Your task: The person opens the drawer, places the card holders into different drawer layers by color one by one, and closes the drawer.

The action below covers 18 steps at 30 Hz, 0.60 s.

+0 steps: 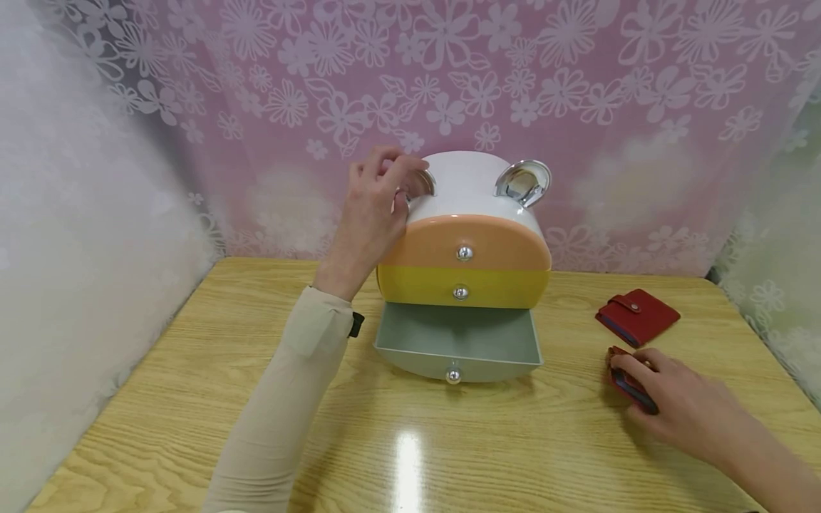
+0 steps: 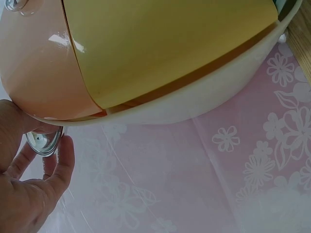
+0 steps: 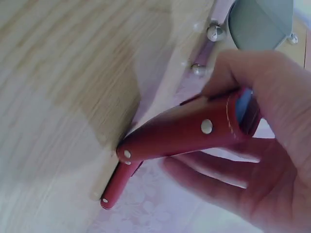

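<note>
A small drawer cabinet (image 1: 471, 171) with two silver ears stands on the table; its orange and yellow drawers are closed and its grey-green bottom drawer (image 1: 458, 335) is pulled out, with nothing in it. My left hand (image 1: 378, 192) grips the cabinet's left ear (image 2: 43, 141), thumb and fingers on either side of the silver rim. At the right, my right hand (image 1: 683, 399) holds a red leather card wallet (image 3: 180, 128) between thumb and fingers, low over the table. Behind it lies a second red wallet (image 1: 641, 317) with a snap strap.
The wooden table (image 1: 160, 427) runs beneath everything. A pink floral curtain (image 1: 308, 85) hangs close behind the cabinet, and pale cloth (image 1: 83, 214) borders the left side. The round silver knob (image 1: 453, 375) of the pulled-out drawer juts toward me.
</note>
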{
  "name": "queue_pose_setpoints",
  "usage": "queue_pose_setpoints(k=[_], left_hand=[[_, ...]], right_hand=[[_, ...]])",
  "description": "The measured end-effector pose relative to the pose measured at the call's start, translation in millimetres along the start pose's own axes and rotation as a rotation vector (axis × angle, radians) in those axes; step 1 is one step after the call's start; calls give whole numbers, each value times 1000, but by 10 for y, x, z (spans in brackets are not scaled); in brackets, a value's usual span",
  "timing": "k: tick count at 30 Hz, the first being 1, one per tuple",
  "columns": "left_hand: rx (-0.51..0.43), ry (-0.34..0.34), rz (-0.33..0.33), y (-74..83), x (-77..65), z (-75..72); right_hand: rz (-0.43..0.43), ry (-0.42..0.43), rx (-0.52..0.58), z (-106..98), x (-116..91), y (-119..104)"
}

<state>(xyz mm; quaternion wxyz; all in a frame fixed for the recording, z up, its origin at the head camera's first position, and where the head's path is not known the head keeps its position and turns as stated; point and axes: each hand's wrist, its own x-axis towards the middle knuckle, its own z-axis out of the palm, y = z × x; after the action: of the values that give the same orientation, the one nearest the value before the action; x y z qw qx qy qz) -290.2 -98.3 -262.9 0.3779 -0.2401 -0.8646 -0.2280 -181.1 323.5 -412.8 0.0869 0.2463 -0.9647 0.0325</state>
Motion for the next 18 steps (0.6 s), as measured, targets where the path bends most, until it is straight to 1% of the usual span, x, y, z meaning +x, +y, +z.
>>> queue_pose_setpoints(k=[2, 4, 6, 8, 13, 18], left_hand=[[-2, 2, 1, -3, 1, 1], [-4, 4, 3, -3, 2, 1], [-5, 6, 5, -1, 3, -1], [-5, 4, 3, 3, 4, -4], [1, -11, -10, 14, 4, -13], [4, -34, -37, 29, 7, -36]], right_hand=[[-52, 62, -68, -21, 3, -26], [-123, 149, -130, -41, 9, -45], [-194, 242, -169, -56, 17, -45], [-239, 308, -197, -64, 28, -48], [-267, 407, -252, -65, 51, -70], [-279, 473, -268, -78, 58, -104]])
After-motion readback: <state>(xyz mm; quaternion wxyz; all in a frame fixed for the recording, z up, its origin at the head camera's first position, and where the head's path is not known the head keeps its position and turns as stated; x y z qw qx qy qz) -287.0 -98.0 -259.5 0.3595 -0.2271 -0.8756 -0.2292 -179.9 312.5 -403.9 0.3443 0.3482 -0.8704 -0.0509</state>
